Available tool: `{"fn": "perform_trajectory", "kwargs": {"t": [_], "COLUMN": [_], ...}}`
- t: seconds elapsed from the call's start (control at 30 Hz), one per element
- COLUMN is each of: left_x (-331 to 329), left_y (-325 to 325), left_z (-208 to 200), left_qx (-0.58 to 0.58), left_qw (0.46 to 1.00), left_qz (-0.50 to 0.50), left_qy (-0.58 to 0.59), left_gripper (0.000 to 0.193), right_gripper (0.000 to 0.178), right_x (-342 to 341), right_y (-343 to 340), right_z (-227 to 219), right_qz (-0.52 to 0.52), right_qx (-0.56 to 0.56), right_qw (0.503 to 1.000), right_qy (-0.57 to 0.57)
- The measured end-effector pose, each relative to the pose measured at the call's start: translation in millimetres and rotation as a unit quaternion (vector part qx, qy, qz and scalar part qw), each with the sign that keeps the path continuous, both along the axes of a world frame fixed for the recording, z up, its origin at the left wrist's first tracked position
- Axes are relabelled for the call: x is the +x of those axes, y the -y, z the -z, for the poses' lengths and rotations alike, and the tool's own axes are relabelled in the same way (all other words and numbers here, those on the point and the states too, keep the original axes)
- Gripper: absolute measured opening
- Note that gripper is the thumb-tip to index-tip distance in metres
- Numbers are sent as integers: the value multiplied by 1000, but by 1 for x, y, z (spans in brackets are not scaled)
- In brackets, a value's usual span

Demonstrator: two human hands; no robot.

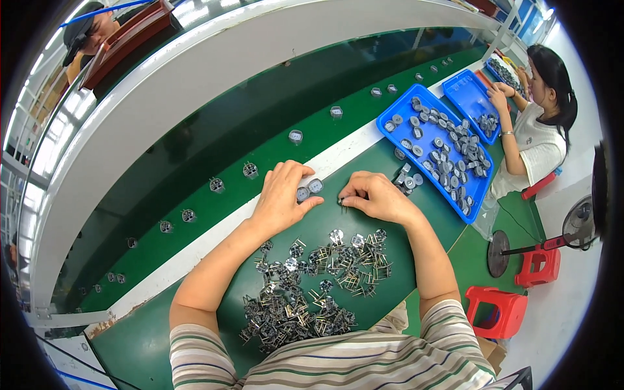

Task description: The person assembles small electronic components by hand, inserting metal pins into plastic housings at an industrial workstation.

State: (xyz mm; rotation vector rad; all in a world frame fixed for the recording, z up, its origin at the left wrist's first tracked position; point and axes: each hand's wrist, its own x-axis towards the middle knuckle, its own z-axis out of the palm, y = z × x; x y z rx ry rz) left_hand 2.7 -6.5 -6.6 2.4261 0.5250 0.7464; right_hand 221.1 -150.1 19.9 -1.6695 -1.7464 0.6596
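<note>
My left hand (284,197) curves its thumb and fingers around two small grey plastic housings (315,186), side by side with their pale faces up. To its right, my right hand (377,197) pinches a small dark part with metal pins (342,202) between thumb and fingertips; the fingers partly hide it. The two hands are apart, over the green tabletop (214,296). Between my forearms lies a loose heap of pronged metal parts (292,309), with more of them spread (354,260) nearer my right hand.
A blue tray (396,107) of grey housings stands to the right, several loose housings (408,181) beside it. Beyond a white ledge, a green conveyor belt (260,146) carries spaced parts. A co-worker (536,130) sits at another blue tray (458,88). Red stools (497,312) stand right.
</note>
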Motion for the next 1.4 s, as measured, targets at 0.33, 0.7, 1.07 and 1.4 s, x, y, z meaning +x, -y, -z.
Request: {"fn": "perform_trajectory", "kwargs": {"t": [0.33, 0.7, 1.07, 1.4], "left_x": [-1, -1, 0, -1], "left_y": [10, 6, 6, 4], "left_z": [-6, -3, 0, 6], "left_qx": [-19, -24, -23, -15], "left_qw": [994, 993, 994, 995], "left_qz": [91, 100, 96, 94], "left_qy": [-63, -62, -56, -44], "left_gripper": [35, 30, 32, 33], "right_gripper": [23, 17, 11, 17], "right_x": [1, 1, -26, -35], "right_y": [5, 2, -11, -16], "right_z": [-6, -10, 8, 5], "right_qz": [120, -1, 45, 16], "right_qx": [-16, -7, 79, 178], "right_qw": [988, 999, 993, 971], "right_qy": [93, 50, -74, 156]}}
